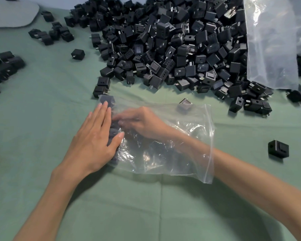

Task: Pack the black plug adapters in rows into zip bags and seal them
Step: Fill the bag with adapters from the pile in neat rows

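A clear zip bag [186, 153] lies flat on the green cloth, its zip mouth at the right. A row of black plug adapters [111, 129] stands inside along the bag's closed left end. My left hand [94, 138] lies flat with straight fingers against that end from outside, pressing on the row. My right hand [142, 122] is inside the bag up to the wrist, blurred by the plastic, its fingers bent at the adapters; whether it holds one cannot be told. A big heap of loose black adapters [172, 42] fills the area beyond the bag.
A large clear plastic bag [271, 44] stands at the right over the heap. A single adapter [278, 149] lies to the right of the zip bag. More adapters [2, 66] sit at the left edge. A grey pad [12, 13] lies at the far left.
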Motion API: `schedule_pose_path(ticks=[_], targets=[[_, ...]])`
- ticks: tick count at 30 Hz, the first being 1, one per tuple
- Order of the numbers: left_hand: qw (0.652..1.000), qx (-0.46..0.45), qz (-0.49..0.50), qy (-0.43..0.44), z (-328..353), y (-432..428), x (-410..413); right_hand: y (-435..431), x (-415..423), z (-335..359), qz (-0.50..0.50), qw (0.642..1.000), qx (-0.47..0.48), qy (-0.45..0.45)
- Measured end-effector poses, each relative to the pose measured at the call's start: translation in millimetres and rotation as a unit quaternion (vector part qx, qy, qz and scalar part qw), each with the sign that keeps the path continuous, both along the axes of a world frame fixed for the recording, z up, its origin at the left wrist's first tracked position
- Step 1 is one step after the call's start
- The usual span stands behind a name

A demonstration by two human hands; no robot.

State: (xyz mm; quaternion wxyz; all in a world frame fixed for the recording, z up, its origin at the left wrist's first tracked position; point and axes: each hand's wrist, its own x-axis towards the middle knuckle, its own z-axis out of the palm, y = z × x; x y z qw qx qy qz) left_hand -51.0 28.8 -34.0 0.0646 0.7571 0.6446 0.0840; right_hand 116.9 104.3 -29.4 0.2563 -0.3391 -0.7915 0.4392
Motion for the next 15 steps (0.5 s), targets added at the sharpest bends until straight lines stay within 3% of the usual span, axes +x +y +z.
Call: schedule_pose_path(ticks=[6, 11, 15], targets=[[1.0, 0.001, 0.005, 0.0, 2.3, -0.2, 1.4, 2.7, -1.5, 5.7, 0.018, 0.999, -0.027, -0.02], [1.0, -0.001, 0.014, 0.015, 2.7, 0.9, 1.4, -5.5, 39.9, 5.6, 0.05, 0.992, 0.023, -0.116], [1.0, -0.014, 0.013, 0.015, 3.5, 0.8, 0.6, -15.5, 119.4, 22.9, 0.017, 0.983, -0.16, -0.088]])
